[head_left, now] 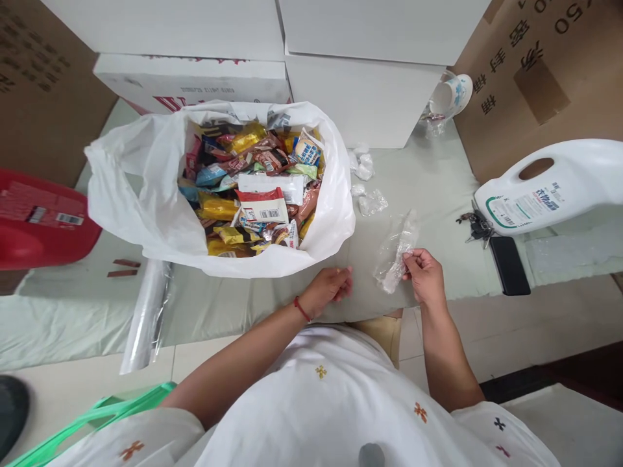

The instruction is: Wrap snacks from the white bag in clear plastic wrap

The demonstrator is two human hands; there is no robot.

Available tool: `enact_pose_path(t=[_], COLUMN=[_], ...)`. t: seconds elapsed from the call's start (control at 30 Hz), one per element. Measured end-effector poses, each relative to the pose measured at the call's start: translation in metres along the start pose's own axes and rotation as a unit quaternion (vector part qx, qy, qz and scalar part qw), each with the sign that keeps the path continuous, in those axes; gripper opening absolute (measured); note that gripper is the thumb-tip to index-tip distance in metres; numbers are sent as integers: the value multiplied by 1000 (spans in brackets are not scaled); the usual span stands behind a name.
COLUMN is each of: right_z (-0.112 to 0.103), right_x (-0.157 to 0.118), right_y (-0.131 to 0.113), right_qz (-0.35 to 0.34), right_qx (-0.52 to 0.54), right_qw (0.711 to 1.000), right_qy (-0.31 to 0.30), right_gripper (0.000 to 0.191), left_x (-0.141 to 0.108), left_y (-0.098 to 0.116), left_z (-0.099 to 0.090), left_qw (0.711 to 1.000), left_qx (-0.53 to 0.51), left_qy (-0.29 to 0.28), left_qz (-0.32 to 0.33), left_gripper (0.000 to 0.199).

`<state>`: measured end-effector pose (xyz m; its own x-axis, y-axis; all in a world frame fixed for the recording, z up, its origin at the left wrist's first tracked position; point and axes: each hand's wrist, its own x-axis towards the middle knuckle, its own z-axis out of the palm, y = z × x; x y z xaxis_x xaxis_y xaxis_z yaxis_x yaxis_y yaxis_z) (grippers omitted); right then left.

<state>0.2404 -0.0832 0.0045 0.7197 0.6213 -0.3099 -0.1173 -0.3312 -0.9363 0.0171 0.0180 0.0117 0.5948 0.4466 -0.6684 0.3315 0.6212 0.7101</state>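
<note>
My right hand (424, 272) pinches the edge of a crumpled clear plastic bag (400, 250) lying on the cloth-covered table (335, 259). Near the table's front edge, my left hand (333, 288) is loosely closed, its fingers curled in; nothing shows in them. It is a little below a white plastic bag (150, 188) whose wide mouth shows many wrapped snacks. On top of these lie a red and white snack packet (263, 205) and a whitish packet (272, 188). Small crumpled clear plastic pieces (372, 202) rest to the right of the bag.
White boxes (350, 97) stand behind the bag. At left are a red jug (43, 217), a clear film roll (146, 318) and two brown strips (124, 268). At right are a white detergent bottle (559, 185), keys (477, 227), a black phone (510, 266) and paper cups (452, 94).
</note>
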Motion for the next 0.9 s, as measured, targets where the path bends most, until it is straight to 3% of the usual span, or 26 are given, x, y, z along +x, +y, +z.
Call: enact_pose_path(t=[0.1, 0.2, 0.37, 0.47, 0.57, 0.67, 0.77, 0.9], right_z=[7, 6, -7, -5, 2, 2, -6, -22], right_x=[-6, -7, 1, 0, -8, -18, -25, -26], right_y=[1, 1, 1, 3, 3, 6, 13, 25], right_qz=[-19, -29, -21, -12, -3, 15, 26, 2], right_qx=[-3, -9, -16, -18, -20, -35, -76, -141], right_qw=[1000, 999, 1000, 998, 994, 991, 992, 989], right_qy=[-23, -33, -16, -54, -110, -131, -101, -48], right_gripper=[38, 37, 41, 42, 42, 42, 41, 39], left_x=[2, 6, -10, -29, -36, -17, 21, 60], left_y=[2, -1, -18, -16, 3, 19, 18, 0], left_z=[22, 34, 6, -2, 18, 51, 77, 88], left_qw=[999, 999, 999, 991, 944, 872, 814, 744], left_qx=[-23, -38, 34, 98, 172, 257, 388, 549], left_qy=[-5, -28, -9, 63, 155, 188, 152, 111], left_qz=[-27, 1, -15, 59, 236, 372, 405, 365], left_gripper=[66, 56, 36, 32, 30, 30, 37, 54])
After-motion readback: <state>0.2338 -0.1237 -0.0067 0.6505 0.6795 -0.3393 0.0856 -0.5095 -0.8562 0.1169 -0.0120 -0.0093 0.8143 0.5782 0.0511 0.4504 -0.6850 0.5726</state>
